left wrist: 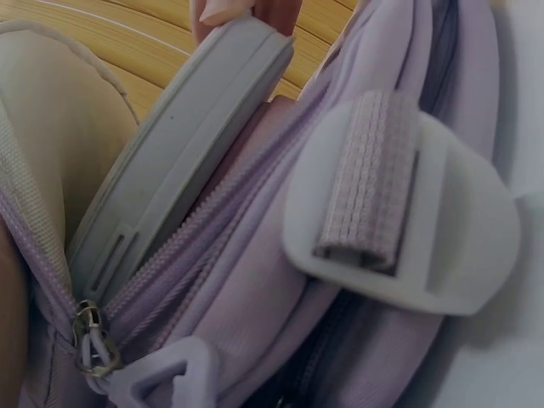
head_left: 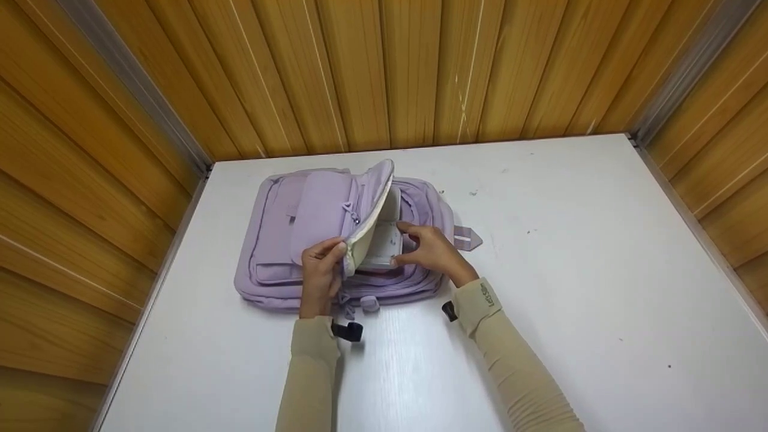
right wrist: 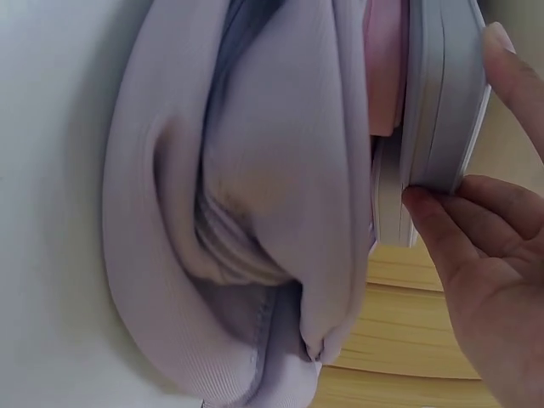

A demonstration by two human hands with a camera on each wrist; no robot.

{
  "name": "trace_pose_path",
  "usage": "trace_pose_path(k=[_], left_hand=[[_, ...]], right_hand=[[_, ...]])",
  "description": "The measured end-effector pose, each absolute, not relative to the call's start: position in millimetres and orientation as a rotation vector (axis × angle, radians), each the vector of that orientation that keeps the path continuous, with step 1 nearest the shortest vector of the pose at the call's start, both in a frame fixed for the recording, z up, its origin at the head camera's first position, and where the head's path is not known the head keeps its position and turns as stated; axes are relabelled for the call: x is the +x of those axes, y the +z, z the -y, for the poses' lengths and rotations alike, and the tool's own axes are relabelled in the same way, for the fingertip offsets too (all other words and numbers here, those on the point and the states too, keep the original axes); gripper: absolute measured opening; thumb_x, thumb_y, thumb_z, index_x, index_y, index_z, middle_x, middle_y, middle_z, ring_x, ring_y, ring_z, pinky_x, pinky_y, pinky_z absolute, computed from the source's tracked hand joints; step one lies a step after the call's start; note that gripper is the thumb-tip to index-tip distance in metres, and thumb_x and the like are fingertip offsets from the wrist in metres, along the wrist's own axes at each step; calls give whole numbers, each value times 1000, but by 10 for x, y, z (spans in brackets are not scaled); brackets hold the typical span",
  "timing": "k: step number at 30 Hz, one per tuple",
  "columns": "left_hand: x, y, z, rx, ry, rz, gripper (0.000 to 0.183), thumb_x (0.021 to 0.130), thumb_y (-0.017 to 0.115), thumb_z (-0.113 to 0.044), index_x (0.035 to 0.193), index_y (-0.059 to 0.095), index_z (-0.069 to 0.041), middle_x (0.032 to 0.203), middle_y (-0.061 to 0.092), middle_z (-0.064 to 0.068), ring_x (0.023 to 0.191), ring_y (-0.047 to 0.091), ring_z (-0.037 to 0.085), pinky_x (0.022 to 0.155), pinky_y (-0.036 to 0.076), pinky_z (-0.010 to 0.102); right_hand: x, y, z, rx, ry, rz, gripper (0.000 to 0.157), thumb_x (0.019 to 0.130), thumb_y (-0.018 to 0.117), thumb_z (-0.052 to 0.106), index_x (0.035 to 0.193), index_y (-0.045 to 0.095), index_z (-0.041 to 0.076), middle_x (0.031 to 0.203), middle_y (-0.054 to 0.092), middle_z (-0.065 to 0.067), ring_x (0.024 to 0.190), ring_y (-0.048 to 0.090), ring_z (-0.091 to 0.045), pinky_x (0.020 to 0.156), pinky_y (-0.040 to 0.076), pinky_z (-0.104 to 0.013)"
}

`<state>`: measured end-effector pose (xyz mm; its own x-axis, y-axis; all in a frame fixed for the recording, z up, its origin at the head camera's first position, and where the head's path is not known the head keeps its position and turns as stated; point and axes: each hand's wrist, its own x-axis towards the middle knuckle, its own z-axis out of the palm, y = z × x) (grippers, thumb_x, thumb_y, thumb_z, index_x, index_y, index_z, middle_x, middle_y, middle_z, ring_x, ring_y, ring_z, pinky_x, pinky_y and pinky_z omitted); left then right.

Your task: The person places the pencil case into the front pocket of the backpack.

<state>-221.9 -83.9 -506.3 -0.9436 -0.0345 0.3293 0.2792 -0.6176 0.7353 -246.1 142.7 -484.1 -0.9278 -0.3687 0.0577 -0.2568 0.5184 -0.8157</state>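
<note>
A lilac backpack (head_left: 273, 234) lies on the table, its front compartment unzipped. My left hand (head_left: 322, 273) pinches the edge of the raised front flap (head_left: 366, 231), whose cream lining shows. With thumb and fingertips, my right hand (head_left: 435, 249) grips the outer end of a flat pale grey case (head_left: 384, 245) that sits partly inside the compartment. In the left wrist view the case (left wrist: 187, 127) slants up out of the zipped opening, its lower end down between flap and bag. A pink item (right wrist: 385, 76) is beside the case in the right wrist view.
The white table (head_left: 576, 240) is bounded by wood-panelled walls (head_left: 414, 72) at the back and sides. A strap end (head_left: 468, 238) sticks out from the bag's right side. Triangular zip pulls (head_left: 347, 303) and a pale buckle (head_left: 370, 303) hang at its near edge.
</note>
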Motion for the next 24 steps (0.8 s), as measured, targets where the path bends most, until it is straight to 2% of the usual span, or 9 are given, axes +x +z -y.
trace_pose_path(k=[7,14,24], left_hand=[[-2206,-5047,836,-411,-2664,1252,15,83,69,3,83,77,-10,76,73,-1,65,66,5,59,54,15],[-2195,-5037,835,-383,-2665,1256,21,83,66,8,82,77,-11,75,73,-1,66,66,6,61,54,16],[-2192,-5024,842,-372,-2662,1278,25,84,63,10,83,77,-10,77,74,0,69,67,7,65,55,17]], right_hand=[[-2459,-4866,-1324,-497,-1451,-2584,84,69,86,20,139,46,0,146,45,-15,130,48,-35,110,39,-38],[-2450,-4907,-1272,-521,-1510,-2595,82,69,86,18,138,46,-2,144,46,-18,134,44,-32,111,37,-37],[-2412,-4924,-1295,-575,-1498,-2558,84,75,81,20,143,38,-1,150,37,-19,137,39,-33,112,36,-38]])
